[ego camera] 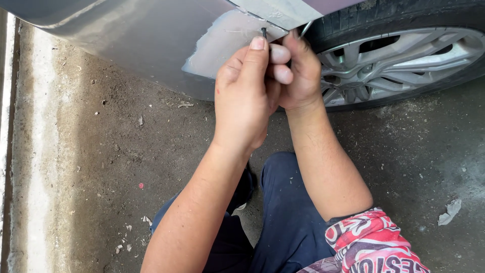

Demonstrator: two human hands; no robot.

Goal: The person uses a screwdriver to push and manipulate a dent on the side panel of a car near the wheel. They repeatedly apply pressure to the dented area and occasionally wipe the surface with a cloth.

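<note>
I see left hand (245,96) fingers pinching a dark screw (263,33) at the car panel (151,40); right hand (298,76) curled closed, grip contents unclear.

Bare left hand (245,96) raised, fingers curled, thumb upright, bare right hand (298,73) pressed alongside, fingertips pinched, forearms converging

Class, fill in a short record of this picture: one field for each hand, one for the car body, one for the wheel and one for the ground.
left hand: fingers pinch a small dark screw at the panel edge
right hand: beside the left, against the panel edge
car body panel: grey, with a pale sanded patch
wheel: silver alloy, dark tyre
ground: dirty concrete, scattered debris
</note>
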